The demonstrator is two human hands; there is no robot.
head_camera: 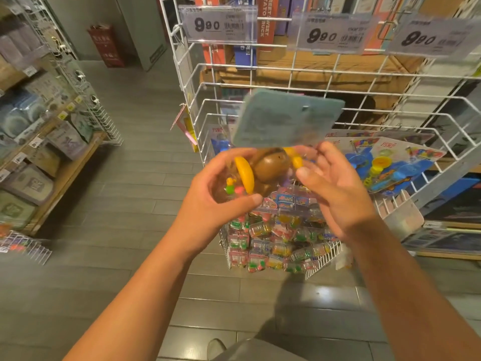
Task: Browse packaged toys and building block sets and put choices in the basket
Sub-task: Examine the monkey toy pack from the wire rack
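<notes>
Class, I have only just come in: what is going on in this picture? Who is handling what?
A person stands at a white wire display rack in a shop, looking over a packaged toy: a brown and yellow toy in clear plastic under a blurred grey-green header card. The left hand grips the pack from the side; the right hand is open beside it, fingers spread. Small packaged toys fill the wire bin below. No shopping basket is in view.

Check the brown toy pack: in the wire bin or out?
Out. The left hand grips the toy pack above the wire bin; the right hand is open beside it.
</notes>
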